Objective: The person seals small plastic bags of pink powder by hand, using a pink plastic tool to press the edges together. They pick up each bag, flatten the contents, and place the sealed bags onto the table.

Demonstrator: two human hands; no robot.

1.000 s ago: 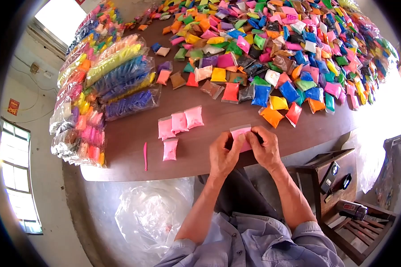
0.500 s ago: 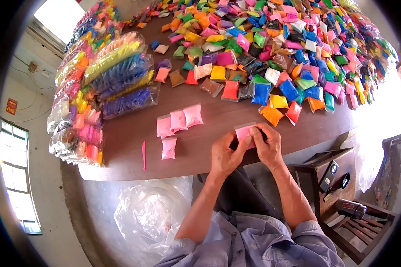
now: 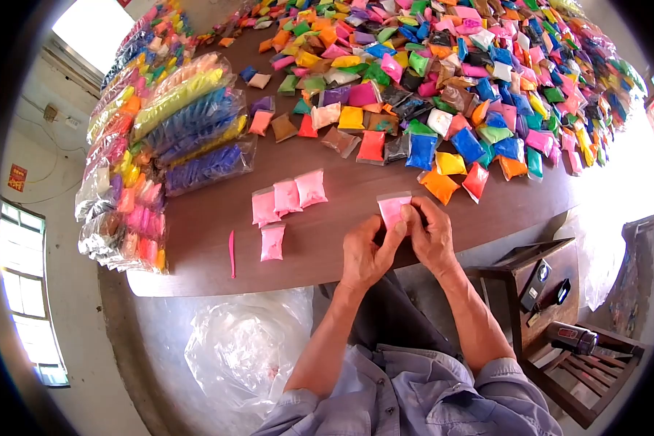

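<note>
A small clear packet of pink clay [image 3: 393,208] is pinched between my two hands above the table's front edge. My left hand [image 3: 368,251] grips its lower left side with thumb and fingers. On the other side, my right hand [image 3: 430,236] holds it with the thumb pressed on its front. The packet's top edge stands up free of the fingers; its lower part is hidden. Left of my hands lie several similar pink packets [image 3: 286,196], with a single pink packet [image 3: 272,242] just below them. A thin pink plastic tool [image 3: 232,254] rests further left.
A big heap of small coloured packets [image 3: 421,87] covers the back and right of the brown table [image 3: 327,254]. Large clear bags of sorted packets [image 3: 203,167] are stacked at the left. Clear plastic sheeting [image 3: 232,341] lies below, and a wooden stool [image 3: 538,276] stands at right.
The pink packet has tilted more upright and shifted slightly left, showing more of its front. Both hands still hold it. The whole view has moved a little.
</note>
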